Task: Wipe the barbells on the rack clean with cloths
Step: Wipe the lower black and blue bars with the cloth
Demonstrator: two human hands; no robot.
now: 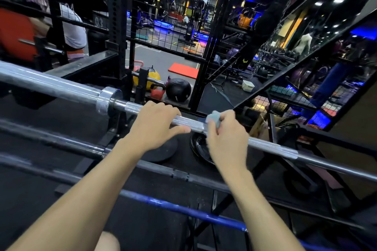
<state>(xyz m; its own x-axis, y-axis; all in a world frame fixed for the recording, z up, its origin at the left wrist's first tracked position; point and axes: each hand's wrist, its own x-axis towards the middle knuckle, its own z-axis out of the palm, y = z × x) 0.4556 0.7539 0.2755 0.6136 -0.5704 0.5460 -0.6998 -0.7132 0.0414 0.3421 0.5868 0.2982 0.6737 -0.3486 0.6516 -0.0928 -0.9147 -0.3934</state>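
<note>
Wiping in hand: the top barbell [265,144], a silver bar lying on the rack [114,134], is the one being cleaned; both hands sit on its knurled shaft.
Bar's long axis: it runs from upper left, where the thick sleeve and collar [106,100] are, down to lower right across the view.
Right hand [226,138]: its fingers are wrapped round the bar with a pale blue cloth [214,118] bunched between hand and metal.
Left hand [157,126]: it lies over the bar just toward the collar from the cloth, fingers draped over the top and thumb stretched along the shaft; whether the fingers close underneath cannot be told, and it holds no cloth.
Which hand is nearer: the right hand is the one on the unwiped run toward the lower right; the left hand stands between the cloth and the collar.
Coming move, as a judgement: the cloth probably slides along the axis, and a stroke toward the collar would need the left hand lifted out of the way.
Other bars: a dark barbell [61,142] and a blue barbell [183,210] lie lower and nearer the person, roughly parallel, touched by neither hand.
</note>
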